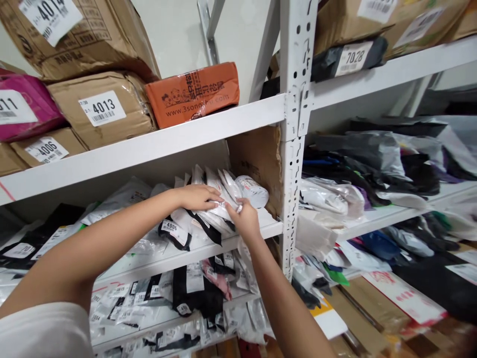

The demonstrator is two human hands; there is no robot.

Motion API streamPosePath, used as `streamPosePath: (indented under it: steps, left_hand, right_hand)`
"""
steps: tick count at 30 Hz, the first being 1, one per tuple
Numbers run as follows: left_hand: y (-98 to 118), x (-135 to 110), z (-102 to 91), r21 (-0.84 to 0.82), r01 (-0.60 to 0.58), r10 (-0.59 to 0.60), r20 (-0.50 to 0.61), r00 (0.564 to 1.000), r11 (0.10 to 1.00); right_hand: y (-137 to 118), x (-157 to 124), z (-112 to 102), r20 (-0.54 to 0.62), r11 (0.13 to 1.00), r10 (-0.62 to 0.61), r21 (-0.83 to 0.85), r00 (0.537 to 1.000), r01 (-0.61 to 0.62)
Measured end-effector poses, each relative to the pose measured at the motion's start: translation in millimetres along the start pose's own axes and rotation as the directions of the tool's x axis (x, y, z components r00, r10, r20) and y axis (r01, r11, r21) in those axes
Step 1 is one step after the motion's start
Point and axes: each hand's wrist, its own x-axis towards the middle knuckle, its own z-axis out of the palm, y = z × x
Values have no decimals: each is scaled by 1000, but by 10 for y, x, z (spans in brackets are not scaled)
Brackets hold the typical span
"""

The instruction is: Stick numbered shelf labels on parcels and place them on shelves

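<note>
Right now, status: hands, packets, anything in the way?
Left grip on white packets. Right grip at their right side. White roll just beyond; shelf beam above.

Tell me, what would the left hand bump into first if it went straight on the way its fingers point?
Most likely the white packets right by the fingertips of the left hand. The right hand appears just past them, though depth is unclear.

On my feed, light is cool and diffuse, its source out of view. Wall [242, 37] bright; shade gathers beneath the upper shelf [208, 130]. White packets [213, 180] look pale, faintly glossy. I note large label [102, 108] digits sharp, lower-right corner blurred, top-left carton [108, 47] stretched.
</note>
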Motion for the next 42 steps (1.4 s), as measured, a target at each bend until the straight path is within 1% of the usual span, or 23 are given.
streamPosePath:
  steps: [2,3,4,6,8,10,11,13,15,16,17,19,22,24,26,28,29,31,33,34,36,39,42]
  left_hand:
    - [139,-37,36,101,73,-67,-64,996,992]
    - [239,-56,67,142,95,-75,-141,987,985]
    - [358,-75,112,169,102,-61,-235,970,980]
    - [633,-101,244,146,78,-12,-408,913,986]
    - [914,-93,429,-32,46,-55,-511,858,998]
    - [1139,-37,640,-324,24,-206,-539,817,946]
    - [1219,6,741,-474,3,-285,-524,803,880]
    - [1315,104,908,-714,-60,-396,-453,799,698]
    - [1356,178,1005,-849,-108,-457,-381,804,518]
    - [1372,194,1027,-880,-124,-474,-360,804,458]
    - [1393,195,1035,-892,-136,-484,-355,799,430]
    - [1464,154,1030,-868,-136,-468,-383,797,477]
    - [1634,50,1027,-749,-44,-411,-410,814,661]
    - [1741,-7,1025,-659,12,-363,-400,842,752]
    - [1788,-39,981,-581,28,-298,-375,878,814]
    - [1739,-33,851,-505,22,-238,-367,899,863]
    - [1671,-10,749,-463,26,-225,-382,896,886]
    - [1456,87,485,-349,64,-227,-449,864,935]
    - [1167,255,200,-170,182,-243,-497,833,969]
    - [1015,359,76,-65,271,-268,-486,832,960]
    - [734,585,-99,130,382,-311,-375,873,915]
    - [452,866,-169,257,357,-305,-223,926,898]
    - [325,974,-123,303,290,-254,-152,955,908]
  right_hand:
    - [92,27,-37,11,989,90,118,996,-91]
    - [121,26,-65,16,969,130,211,991,-131]
    - [135,10,-99,18,931,170,323,985,-167]
    - [112,-79,-182,37,797,254,558,966,-231]
    - [44,-234,-275,97,631,306,724,947,-278]
    - [-27,-421,-371,167,525,305,792,938,-311]
    - [-52,-514,-416,178,517,294,797,939,-314]
    - [-67,-680,-502,141,572,276,771,951,-281]
    - [-32,-812,-589,94,664,225,714,970,-223]
    - [1,-866,-635,92,700,181,687,979,-194]
    - [42,-913,-684,114,719,134,672,984,-176]
    - [139,-995,-787,204,714,58,675,977,-183]
    - [284,-1111,-932,330,661,46,698,943,-277]
    - [364,-1197,-1002,343,647,80,696,936,-311]
    - [426,-1288,-1042,311,634,138,702,941,-325]
    - [479,-1370,-1062,270,612,204,715,941,-338]
    - [506,-1404,-1067,255,598,233,724,938,-345]
    - [562,-1452,-1077,241,574,275,735,931,-360]
    - [625,-1474,-1093,235,553,306,744,922,-374]
    - [659,-1478,-1105,237,539,320,750,917,-382]
    - [729,-1474,-1126,247,500,349,767,904,-402]
    - [831,-1439,-1122,249,432,398,798,883,-420]
    - [882,-1351,-1041,229,385,435,827,871,-410]
